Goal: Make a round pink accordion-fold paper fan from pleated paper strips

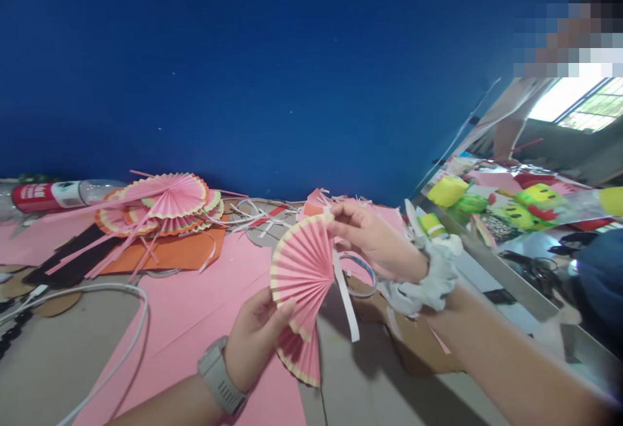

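A pleated pink paper fan (302, 263) with a pale yellow edge is spread between my two hands, above the table. My left hand (260, 332) grips its lower left edge, the thumb lying over the pleats. At the upper right end of the same fan, the fingers of my right hand (365, 234) pinch the folds. Below the fan's middle, more pleats hang down in a second section. A white strip (346, 299) dangles just under my right hand; where its upper end attaches is hidden. Pink paper (209, 335) lies beneath my left hand.
Finished-looking pleated paper rosettes (170, 199) with pink strips lie at the back left on orange paper (170, 254). Beside them is a plastic bottle (46, 195). A white cable (143, 322) curves across the left. Brown cardboard (423, 348) lies right, near bright toys (530, 208) and another person's dark sleeve (601, 289).
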`<state>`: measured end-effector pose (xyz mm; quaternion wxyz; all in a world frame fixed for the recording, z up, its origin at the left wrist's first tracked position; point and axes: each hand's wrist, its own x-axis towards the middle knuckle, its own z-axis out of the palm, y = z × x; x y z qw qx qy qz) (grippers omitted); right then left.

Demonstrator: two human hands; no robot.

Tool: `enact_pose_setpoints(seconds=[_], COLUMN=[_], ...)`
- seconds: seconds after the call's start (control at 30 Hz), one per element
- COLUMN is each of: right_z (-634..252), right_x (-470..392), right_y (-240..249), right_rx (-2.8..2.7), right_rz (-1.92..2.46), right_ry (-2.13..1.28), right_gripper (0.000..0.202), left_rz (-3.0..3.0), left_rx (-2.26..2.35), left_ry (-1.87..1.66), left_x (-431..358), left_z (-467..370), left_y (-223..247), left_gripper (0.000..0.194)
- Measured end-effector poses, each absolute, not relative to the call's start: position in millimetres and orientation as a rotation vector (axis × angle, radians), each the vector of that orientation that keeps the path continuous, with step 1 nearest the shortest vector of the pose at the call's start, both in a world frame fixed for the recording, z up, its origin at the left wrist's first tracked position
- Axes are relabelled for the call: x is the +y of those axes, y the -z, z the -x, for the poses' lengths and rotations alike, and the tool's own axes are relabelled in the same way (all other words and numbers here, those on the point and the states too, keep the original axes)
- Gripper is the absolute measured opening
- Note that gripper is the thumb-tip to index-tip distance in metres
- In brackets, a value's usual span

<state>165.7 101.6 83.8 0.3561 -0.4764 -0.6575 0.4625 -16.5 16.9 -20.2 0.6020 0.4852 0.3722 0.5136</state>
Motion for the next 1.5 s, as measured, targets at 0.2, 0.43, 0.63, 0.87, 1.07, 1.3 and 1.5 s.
enact_pose_setpoints(seconds=[0.2, 0.43, 0.63, 0.87, 1.07, 1.3, 1.5], right_z=[-170.6, -215.2, -212.5, -213.6, -243.8, -219.3, -197.4], right_x=[113.0, 141.3, 122.9, 61.1, 20.6, -6.8, 13.6], right_y=[-67.9, -83.2, -94.1, -80.3, -24.6, -1.3, 23.0], right_rx=[-1.861, -1.958, -2.243, -2.514, -1.669, -2.426, -2.631], right_rz=[1.382, 1.602, 1.509, 1.488, 1.812, 1.667, 1.541], right_ry=[-1.076, -0.462, -0.368, -0.965, -1.049, -0.138, -0.032], right_gripper=[0.032, 0.038, 0.044, 0.030, 0.052, 0.049, 0.040], left_rz=[-0.975, -0.997, -1.231, -1.442, -1.982, -2.571, -2.706], left_rx=[0.808, 0.845, 0.877, 0.911, 1.376, 1.413, 1.485], left_ry=[-1.111, -1.158, -1.033, -1.043, -1.003, -0.481, -0.374], left_x=[19.3, 22.1, 13.4, 8.5, 12.7, 0.9, -6.6], left_z=[13.3, 13.6, 12.7, 17.8, 16.9, 13.1, 9.9], left_y=[24.2, 27.2, 32.0, 33.6, 37.1, 55.9, 55.8], left_gripper=[0.027, 0.026, 0.022, 0.031, 0.033, 0.063, 0.068])
